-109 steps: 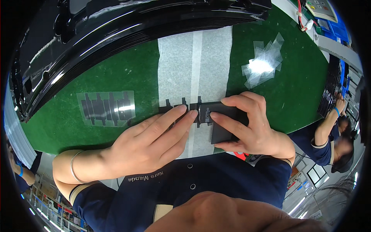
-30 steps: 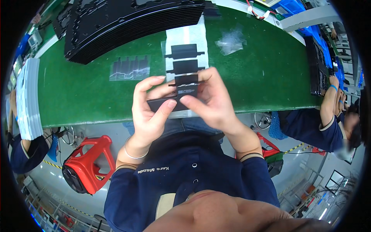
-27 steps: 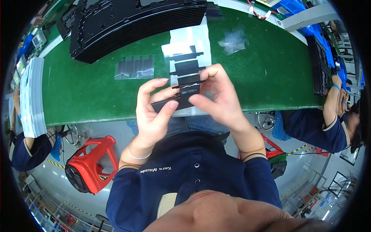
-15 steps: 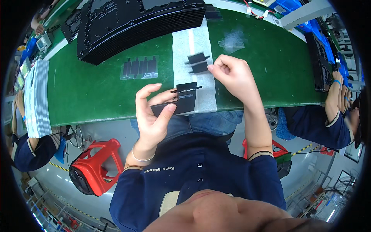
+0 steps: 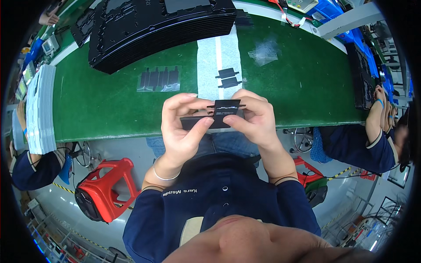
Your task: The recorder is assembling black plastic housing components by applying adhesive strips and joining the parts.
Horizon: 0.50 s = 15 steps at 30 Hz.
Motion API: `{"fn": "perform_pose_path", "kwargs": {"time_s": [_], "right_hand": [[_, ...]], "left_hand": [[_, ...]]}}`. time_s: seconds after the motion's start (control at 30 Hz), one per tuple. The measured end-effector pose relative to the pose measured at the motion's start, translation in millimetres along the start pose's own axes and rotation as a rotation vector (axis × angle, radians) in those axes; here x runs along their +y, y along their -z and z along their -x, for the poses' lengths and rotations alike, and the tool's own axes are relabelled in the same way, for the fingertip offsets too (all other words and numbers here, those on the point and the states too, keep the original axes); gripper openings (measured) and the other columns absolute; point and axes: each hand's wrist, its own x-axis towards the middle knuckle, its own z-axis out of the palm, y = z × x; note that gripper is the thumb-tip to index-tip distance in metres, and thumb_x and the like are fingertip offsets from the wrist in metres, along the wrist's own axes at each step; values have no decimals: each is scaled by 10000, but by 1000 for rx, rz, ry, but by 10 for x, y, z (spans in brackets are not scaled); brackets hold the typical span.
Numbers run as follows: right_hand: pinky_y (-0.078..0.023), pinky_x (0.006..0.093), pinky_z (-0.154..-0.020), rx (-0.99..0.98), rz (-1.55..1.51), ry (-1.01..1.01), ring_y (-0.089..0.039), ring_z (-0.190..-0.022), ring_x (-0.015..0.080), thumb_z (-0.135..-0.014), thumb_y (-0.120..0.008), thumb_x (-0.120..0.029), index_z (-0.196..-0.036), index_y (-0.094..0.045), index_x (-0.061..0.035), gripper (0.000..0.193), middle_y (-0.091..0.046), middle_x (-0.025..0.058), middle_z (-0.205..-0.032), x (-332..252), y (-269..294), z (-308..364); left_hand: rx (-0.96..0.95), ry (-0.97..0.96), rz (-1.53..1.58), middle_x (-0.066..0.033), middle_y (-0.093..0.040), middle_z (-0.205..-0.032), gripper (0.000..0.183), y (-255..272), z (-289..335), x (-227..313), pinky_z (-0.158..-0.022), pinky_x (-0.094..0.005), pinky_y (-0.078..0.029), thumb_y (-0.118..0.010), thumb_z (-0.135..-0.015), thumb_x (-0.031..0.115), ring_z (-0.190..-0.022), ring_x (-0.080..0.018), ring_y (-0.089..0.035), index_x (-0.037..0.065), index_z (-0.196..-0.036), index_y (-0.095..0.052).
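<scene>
1. The left hand [image 5: 179, 127] pinches the left part of a flat black block [image 5: 224, 123], with the thumb on the near side and the fingers curled around the far side.
2. The right hand [image 5: 256, 118] pinches the right end of the same block, its thumb pressed on the face and its index finger by the far edge.
3. The block is held between the hands at the near edge of the table [image 5: 109, 103], roughly mid-scene. A thin black tabbed piece [image 5: 227, 103] stands at its far edge, one tab reaching to either side; whether it is stuck on, I cannot tell.
4. Beyond the hands, two more dark tabbed strips [image 5: 230, 82] lie just beside each other on a long white sheet [image 5: 208, 61] that runs toward the far side.
5. To the left of that sheet lies a clear film [image 5: 177, 87] bearing a row of dark tabbed shapes; to its right is a loose heap of clear films [image 5: 264, 53].
6. A tall stack of black trays [image 5: 162, 37] stands at the far side, left of centre. A pale stack [image 5: 41, 109] fills the left end.
</scene>
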Motion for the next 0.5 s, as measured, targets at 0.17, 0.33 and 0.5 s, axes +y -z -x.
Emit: {"fn": "perform_pose_path", "kwargs": {"time_s": [0.17,0.33,0.5], "right_hand": [[-409,247,-578,94,24,71,-518,-642,127,-669,-736,-19,-808,-647,15,169,-549,45,-713,4,-16,12],[-416,245,-568,107,120,166,-538,-647,126,-666,-735,-8,-868,-684,-13,208,-569,50,-729,-13,-5,8],[-422,243,-567,141,158,201,-550,-653,132,-649,-738,8,-883,-688,-15,240,-580,55,-745,-10,-20,19]], "left_hand": [[104,-80,-26,-174,-554,-1115,542,-70,-133,-7,-851,-333,-473,-668,-718,-72,-1017,-230,-559,-9,-1209,-446],[10,-167,-312,-156,-558,-1096,264,-32,-235,42,-841,-339,-458,-719,-656,-23,-999,-261,-541,-37,-908,-644],[-6,-207,-272,-113,-621,-946,163,-53,-264,-6,-816,-361,-456,-717,-656,-28,-955,-271,-560,-11,-805,-655]]}}
